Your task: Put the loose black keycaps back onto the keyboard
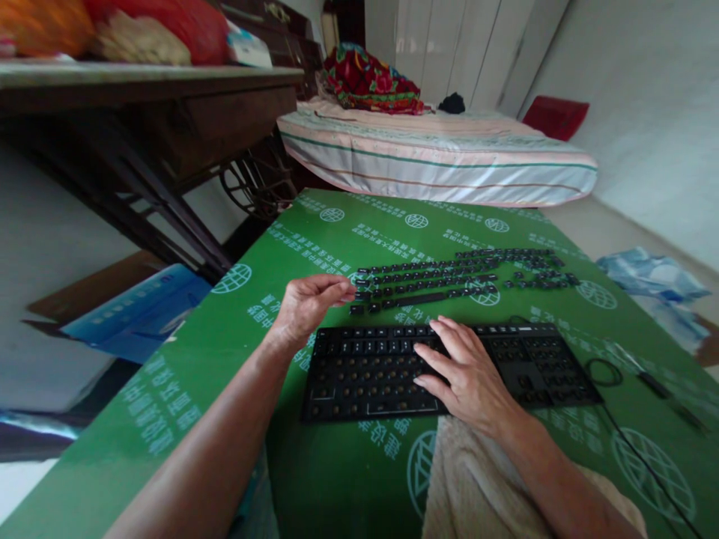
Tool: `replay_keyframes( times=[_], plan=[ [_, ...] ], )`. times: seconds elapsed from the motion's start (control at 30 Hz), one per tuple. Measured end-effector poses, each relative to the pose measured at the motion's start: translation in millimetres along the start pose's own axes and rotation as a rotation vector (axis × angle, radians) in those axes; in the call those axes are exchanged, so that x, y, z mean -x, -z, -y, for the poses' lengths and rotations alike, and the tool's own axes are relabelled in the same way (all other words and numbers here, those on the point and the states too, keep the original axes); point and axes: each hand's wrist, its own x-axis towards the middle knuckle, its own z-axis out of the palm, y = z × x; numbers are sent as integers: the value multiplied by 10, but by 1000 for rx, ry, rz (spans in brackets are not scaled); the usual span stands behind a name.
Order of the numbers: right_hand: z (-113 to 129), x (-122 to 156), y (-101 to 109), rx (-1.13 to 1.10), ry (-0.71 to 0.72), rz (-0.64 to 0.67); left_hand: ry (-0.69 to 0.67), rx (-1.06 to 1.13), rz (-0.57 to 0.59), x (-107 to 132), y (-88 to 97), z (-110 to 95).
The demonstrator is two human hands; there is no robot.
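A black keyboard [539,367] with most of its keycaps removed lies on a green printed board [348,479]. Beyond it, several loose black keycaps [449,273] are laid out in rows. My left hand [306,303] hovers by the left end of those rows, fingers pinched together; whether a keycap sits between them I cannot make out. My right hand [463,370] rests on the middle of the keyboard with its fingers spread flat over the bare switches.
The keyboard's cable [634,442] runs off to the right across the board. A dark wooden table [168,97] stands at the left, a mattress [438,153] behind the board, a blue box [135,314] on the floor at left, and cloth [483,486] over my lap.
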Motion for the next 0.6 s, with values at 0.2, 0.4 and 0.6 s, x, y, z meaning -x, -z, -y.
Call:
replay_keyframes(
  times=[0.2,0.4,0.6],
  plan=[
    [22,-28,-3,-6,5,-11,0,37,57,33,-48,84],
    [15,-27,-16,11,0,-18,16,84,57,46,-43,140],
    [42,-42,-25,27,18,-10,14,80,49,62,-25,156]
  ],
)
